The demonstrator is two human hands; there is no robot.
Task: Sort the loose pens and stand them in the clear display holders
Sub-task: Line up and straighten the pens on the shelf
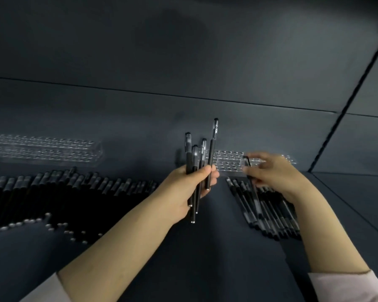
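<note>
My left hand [192, 184] grips a bunch of several black pens [200, 162], caps up, above the dark table. My right hand [273, 171] is blurred and pinches one black pen [250, 182] over the right pile of loose pens [268, 210]. A larger spread of loose black pens [52, 197] lies at the left. One clear display holder [227, 163] with rows of holes sits just behind both hands. A second clear holder [42, 147] lies at the far left. I see no pen standing in either holder.
The dark table surface [205, 258] meets a dark back wall [183, 62]. The table's right edge [347, 205] runs diagonally past the right pile. Pale sleeves cover both forearms at the bottom corners.
</note>
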